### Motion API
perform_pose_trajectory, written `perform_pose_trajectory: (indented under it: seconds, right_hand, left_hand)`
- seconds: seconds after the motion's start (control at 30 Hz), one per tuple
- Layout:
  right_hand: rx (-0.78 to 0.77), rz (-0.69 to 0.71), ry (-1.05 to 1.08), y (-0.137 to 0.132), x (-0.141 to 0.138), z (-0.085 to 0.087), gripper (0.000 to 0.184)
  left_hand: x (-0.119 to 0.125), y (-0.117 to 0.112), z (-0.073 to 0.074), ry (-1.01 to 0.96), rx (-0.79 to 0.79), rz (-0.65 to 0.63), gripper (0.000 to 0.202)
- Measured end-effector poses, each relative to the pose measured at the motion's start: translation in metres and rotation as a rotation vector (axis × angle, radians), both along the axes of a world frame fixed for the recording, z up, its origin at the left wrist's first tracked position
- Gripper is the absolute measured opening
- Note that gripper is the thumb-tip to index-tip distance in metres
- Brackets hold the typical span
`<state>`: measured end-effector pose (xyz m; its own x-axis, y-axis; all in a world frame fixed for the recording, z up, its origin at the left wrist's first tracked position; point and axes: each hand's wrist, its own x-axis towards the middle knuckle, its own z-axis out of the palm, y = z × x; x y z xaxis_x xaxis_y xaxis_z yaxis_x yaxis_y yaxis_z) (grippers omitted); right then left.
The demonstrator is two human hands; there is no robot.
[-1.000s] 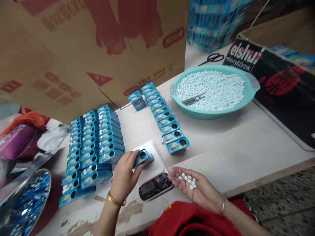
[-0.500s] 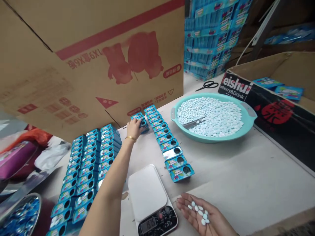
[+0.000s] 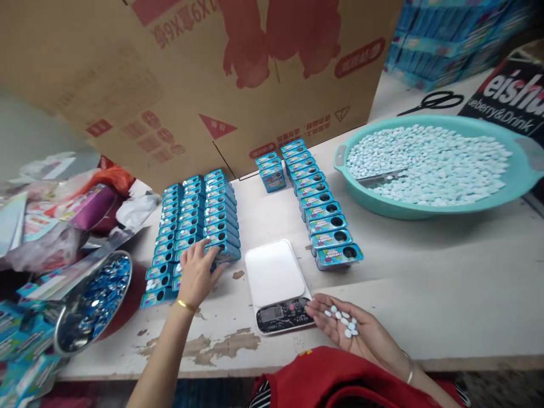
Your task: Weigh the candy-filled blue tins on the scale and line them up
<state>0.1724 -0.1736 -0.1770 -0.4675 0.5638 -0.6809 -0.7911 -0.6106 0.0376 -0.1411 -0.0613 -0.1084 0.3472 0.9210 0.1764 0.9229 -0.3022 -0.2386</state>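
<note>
Blue tins (image 3: pixel 191 218) stand in three close-packed rows under and beyond the fingers (image 3: pixel 209 258) of the left hand (image 3: pixel 196 277), each tin showing a round opening in its top, with white tablets at some of them. Those fingers are parted and bent downward over the near end of the block, thumb held away to the right; whether they grip a tin is not clear from this view. To the right of them, the right hand (image 3: pixel 363 335) lies palm up, its fingers loosely extended and slightly cupped, bearing a small cluster of white tablets (image 3: pixel 344 321). Between the two sets of fingers sits a white scale (image 3: pixel 275 272), its dark panel just beside the right fingertips. Beyond the right fingers runs a single line of tins (image 3: pixel 334 256) with dark openings, and a short group of tins (image 3: pixel 273 178) stands near its far end. Farther off to the right of both hands, a teal basin (image 3: pixel 408 212) holds a heap of tablets with a metal scoop (image 3: pixel 378 179) in it; scissors (image 3: pixel 442 101) lie behind. A large carton (image 3: pixel 178 141) rises beyond the left fingers, and a bowl (image 3: pixel 130 292) of shiny blue pieces is to their left, by the tabletop (image 3: pixel 382 283).
</note>
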Motion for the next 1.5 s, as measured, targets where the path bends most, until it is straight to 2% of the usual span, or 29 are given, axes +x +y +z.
perform_pose_trajectory:
  seconds: [0.07,0.13,0.2,0.3,0.37,0.43,0.57,0.67,0.77,0.83,0.9,0.97,1.07,1.13,1.27,1.5]
  right_hand:
    - [0.025,0.012,-0.006,-0.004,-0.001,0.002,0.019]
    - [0.054,0.009,-0.020,-0.008,0.000,0.004,0.020]
    - [0.082,0.003,-0.028,-0.013,0.001,0.006,0.020]
    - [0.121,-0.006,-0.025,-0.017,0.001,0.006,0.022]
    - [0.139,-0.008,-0.021,-0.018,0.001,0.006,0.022]
    - [0.154,0.000,-0.011,-0.018,0.000,0.006,0.023]
    - [0.178,0.009,0.007,-0.019,0.000,0.009,0.025]
    - [0.191,-0.002,0.000,-0.020,0.002,0.012,0.024]
    - [0.195,-0.012,0.027,-0.019,0.005,0.011,0.026]
    - [0.179,-0.043,0.071,-0.019,0.006,0.008,0.026]
    - [0.149,-0.063,0.105,-0.018,0.007,0.005,0.024]
    - [0.112,-0.070,0.085,-0.018,0.009,0.004,0.024]
    - [0.057,-0.083,-0.016,-0.019,0.011,0.007,0.026]
    - [0.026,-0.093,-0.059,-0.019,0.011,0.011,0.027]
    - [0.006,-0.082,-0.076,-0.020,0.008,0.014,0.029]
    - [0.090,-0.022,-0.059,-0.021,0.005,0.007,0.026]
  left_hand:
    - [-0.001,-0.005,-0.014,0.046,0.013,0.014,0.024]
    - [0.007,-0.005,-0.017,0.052,0.041,0.006,0.016]
    - [0.019,-0.007,-0.007,0.034,0.073,-0.026,0.016]
    - [0.043,-0.018,0.020,-0.021,0.072,-0.114,0.018]
    - [0.063,-0.025,0.034,-0.062,0.000,-0.194,0.020]
    - [0.083,-0.027,0.038,-0.087,-0.103,-0.270,0.021]
    - [0.110,-0.017,0.026,-0.048,-0.256,-0.358,0.017]
    - [0.118,-0.014,0.023,-0.111,-0.222,-0.385,0.013]
    - [0.131,-0.034,0.026,-0.296,-0.076,-0.402,0.021]
    - [0.148,-0.057,0.021,-0.381,-0.156,-0.488,0.022]
    - [0.168,-0.082,0.007,-0.387,-0.368,-0.594,0.021]
    - [0.187,-0.100,-0.015,-0.349,-0.482,-0.610,0.020]
    - [0.203,-0.114,-0.045,-0.338,-0.483,-0.568,0.021]
    - [0.206,-0.117,-0.056,-0.357,-0.474,-0.560,0.023]
    - [0.204,-0.117,-0.058,-0.402,-0.496,-0.539,0.021]
    - [0.201,-0.116,-0.052,-0.454,-0.507,-0.508,0.016]
